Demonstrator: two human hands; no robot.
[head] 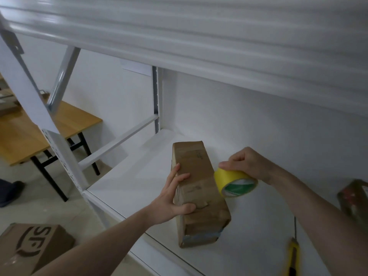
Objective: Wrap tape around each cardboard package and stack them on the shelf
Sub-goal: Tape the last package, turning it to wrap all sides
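Observation:
A long brown cardboard package (199, 188) lies on the white shelf board (127, 182), its near end wrapped in old tape. My left hand (175, 198) grips its left side, fingers along the edge and thumb on top. My right hand (247, 162) holds a yellow tape roll (235, 183) against the package's right side, fingers curled over the roll. A second, dark taped package (354, 202) sits at the shelf's far right, partly cut off by the frame edge.
A yellow utility knife (293, 257) lies on the shelf near the front right. A higher shelf (179, 42) hangs overhead. Left of the rack stand a wooden table (23, 134) and, on the floor, a printed cardboard box (33, 246).

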